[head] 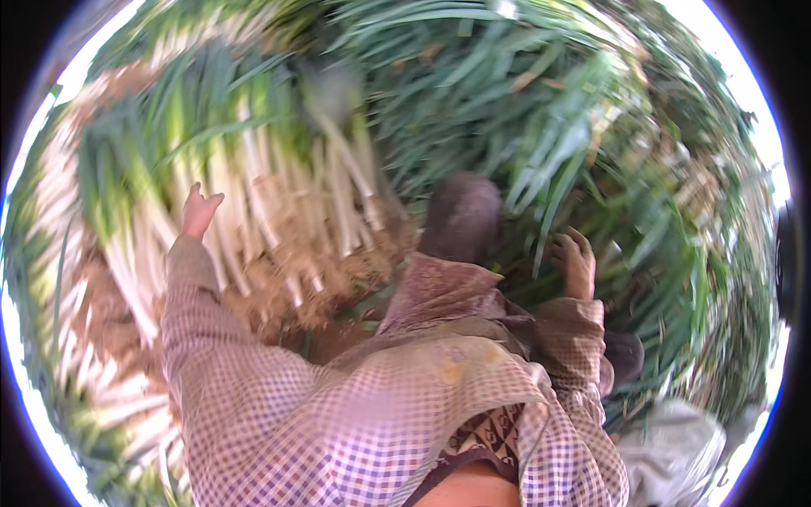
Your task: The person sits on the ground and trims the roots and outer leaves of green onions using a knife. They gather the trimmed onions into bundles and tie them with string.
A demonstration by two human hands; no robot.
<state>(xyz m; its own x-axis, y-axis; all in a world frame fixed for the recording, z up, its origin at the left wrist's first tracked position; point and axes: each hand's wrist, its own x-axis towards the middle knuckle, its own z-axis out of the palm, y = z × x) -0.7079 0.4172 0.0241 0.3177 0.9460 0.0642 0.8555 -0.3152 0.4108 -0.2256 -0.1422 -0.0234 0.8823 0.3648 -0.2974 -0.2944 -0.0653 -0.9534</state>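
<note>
My left hand (201,210) reaches over a row of leeks (222,171), with thumb and fingers apart and nothing visible between them. Their white shafts point towards me, ending in roots caked with brown soil (317,279). The green leaves lie on the far side. Lower on the right, my right hand (574,263) hangs with loosely bent, parted fingers beside long green leek leaves (557,171). No object shows in it, though motion blur softens its outline.
A dark shoe (462,215) stands between the row and the leafy heap (456,108). Another dark shoe (624,358) is partly hidden beside my right sleeve. More leeks (133,405) lie at the left. A pale plastic sheet or bag (675,450) lies at lower right.
</note>
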